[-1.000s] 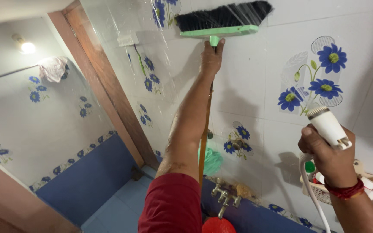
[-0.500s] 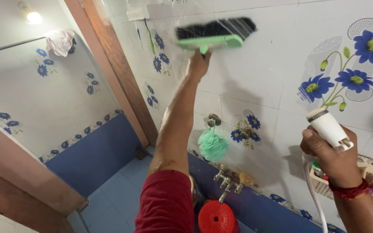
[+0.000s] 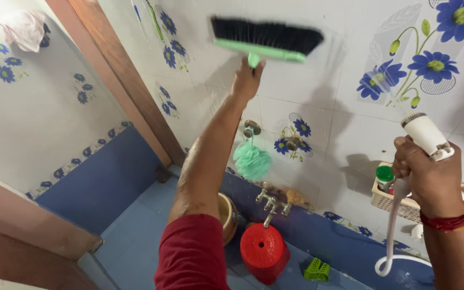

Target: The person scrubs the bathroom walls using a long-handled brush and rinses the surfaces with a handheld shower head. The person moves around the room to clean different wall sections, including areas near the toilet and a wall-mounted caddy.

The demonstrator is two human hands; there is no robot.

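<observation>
1. Left hand [image 3: 247, 79] grips the brush [image 3: 267, 38] just below its head; bristles press against the tiled wall [image 3: 318, 91], high up.
2. Right hand [image 3: 428, 180] is clenched around the sprayer [image 3: 425, 134], clear of the wall.
3. Below: tap [image 3: 270, 203], red bucket [image 3: 264, 251], open blue floor [image 3: 135, 236] to the left.

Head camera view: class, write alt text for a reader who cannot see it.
A left hand presses a green broom against a white flowered wall tile, while the right hand holds a white spray head. Below are a tap and a red bucket.
</observation>
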